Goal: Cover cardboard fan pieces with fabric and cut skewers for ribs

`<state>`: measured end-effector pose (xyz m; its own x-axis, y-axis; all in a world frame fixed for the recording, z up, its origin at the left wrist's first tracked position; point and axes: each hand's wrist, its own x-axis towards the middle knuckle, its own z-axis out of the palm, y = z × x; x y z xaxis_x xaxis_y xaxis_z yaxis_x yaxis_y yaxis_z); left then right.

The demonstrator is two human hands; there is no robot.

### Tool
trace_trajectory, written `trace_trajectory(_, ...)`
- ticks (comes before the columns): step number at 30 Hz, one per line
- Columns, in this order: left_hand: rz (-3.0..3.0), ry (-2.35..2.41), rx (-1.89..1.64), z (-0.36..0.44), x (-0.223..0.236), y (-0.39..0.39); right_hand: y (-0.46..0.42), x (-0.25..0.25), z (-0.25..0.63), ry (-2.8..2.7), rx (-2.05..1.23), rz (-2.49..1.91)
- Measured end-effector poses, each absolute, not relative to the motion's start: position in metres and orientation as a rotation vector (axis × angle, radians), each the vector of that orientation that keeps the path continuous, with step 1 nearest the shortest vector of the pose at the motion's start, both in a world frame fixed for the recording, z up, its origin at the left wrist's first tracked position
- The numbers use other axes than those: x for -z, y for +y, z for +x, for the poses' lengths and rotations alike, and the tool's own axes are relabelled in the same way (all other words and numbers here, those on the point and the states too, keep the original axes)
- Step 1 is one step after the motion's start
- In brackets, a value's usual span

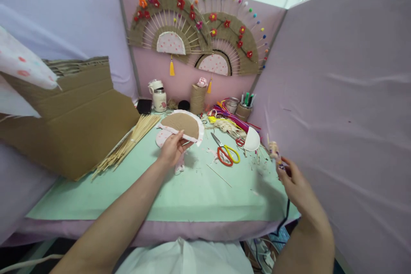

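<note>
My left hand (171, 149) is closed on the lower edge of a brown cardboard half-circle (183, 124) edged with white spotted fabric, and holds it tilted above the green table (192, 192). My right hand (297, 184) is at the table's right edge, with its fingers pinched round a small glue gun (275, 152) whose black cord (285, 218) hangs down over the edge. A white fabric half-circle (252, 140) lies between the hands, beside the scissors.
A bundle of thin wooden sticks (128, 143) lies left, against a large cardboard sheet (67, 115). Scissors with red and yellow handles (226, 154) lie mid-table. Jars, a twine roll (197, 98), pipe cleaners (231, 117) and a pen cup (244, 110) line the back. Two decorated fans (192, 30) hang on the wall.
</note>
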<state>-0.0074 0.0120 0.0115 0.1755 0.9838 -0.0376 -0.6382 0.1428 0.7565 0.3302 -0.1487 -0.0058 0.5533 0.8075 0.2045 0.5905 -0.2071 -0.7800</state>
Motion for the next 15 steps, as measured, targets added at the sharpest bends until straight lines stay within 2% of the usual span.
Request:
trace_trajectory(6, 0.698, 0.631, -1.288, -0.007, -0.012, 0.01, -0.135, -0.01, 0.279, -0.688, -0.809, -1.332)
trace_trajectory(9, 0.712, 0.631, -1.291, -0.007, -0.01, 0.011, -0.127, -0.011, 0.259, -0.664, -0.933, -1.298)
trace_trajectory(15, 0.73, 0.638, -1.287, -0.005, -0.01, 0.011, -0.121, 0.0, 0.245, -0.658, -0.978, -1.319)
